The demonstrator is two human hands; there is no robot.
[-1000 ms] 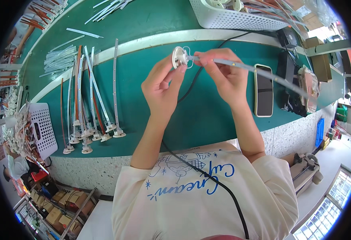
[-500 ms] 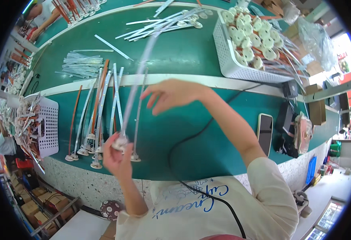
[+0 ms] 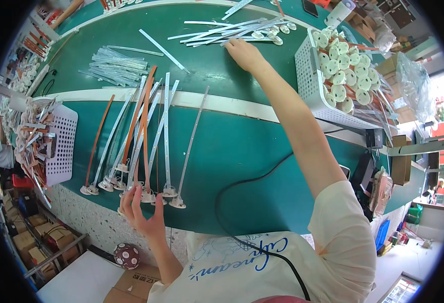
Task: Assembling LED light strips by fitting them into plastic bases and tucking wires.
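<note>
The left hand (image 3: 145, 216) spreads thumb and fingers apart at the white bases (image 3: 169, 192) of strips (image 3: 167, 131) lying on the green table (image 3: 247, 202); the right hand (image 3: 243, 53) bends its fingers at a farther pile (image 3: 232, 32), grip impossible to tell

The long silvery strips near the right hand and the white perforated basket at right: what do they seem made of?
Long silvery strips: glossy, perhaps metal or plastic; the pale shine fits both.
White perforated basket: likely matte moulded plastic, from its even holes.
</note>
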